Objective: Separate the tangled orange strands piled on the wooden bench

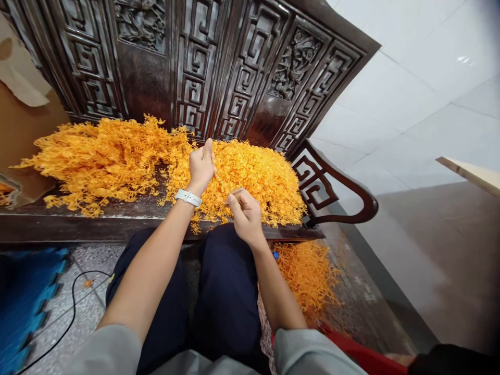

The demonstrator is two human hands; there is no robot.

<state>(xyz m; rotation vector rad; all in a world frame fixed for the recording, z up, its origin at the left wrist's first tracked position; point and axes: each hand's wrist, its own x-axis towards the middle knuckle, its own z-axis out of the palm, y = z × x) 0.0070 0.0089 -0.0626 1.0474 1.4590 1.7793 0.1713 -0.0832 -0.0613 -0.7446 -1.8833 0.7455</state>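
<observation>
My left hand (201, 166), with a pale watch at the wrist, is closed with the thumb pointing up. A thin orange stem (221, 182) runs from it down towards my right hand (246, 212), which pinches at its lower end. Under and behind both hands spreads a heap of small orange plastic sprigs (261, 179) on the dark wooden bench. A second pile of longer orange sprigs (105, 156) lies to the left. The tips of the stem are hidden by my fingers.
The carved wooden bench back (144, 78) rises behind the heaps, and a curved armrest (351, 203) closes the right end. A cardboard box (31, 125) stands at left. More orange stems (308, 278) lie on the floor at right. A black cable (73, 302) crosses the floor.
</observation>
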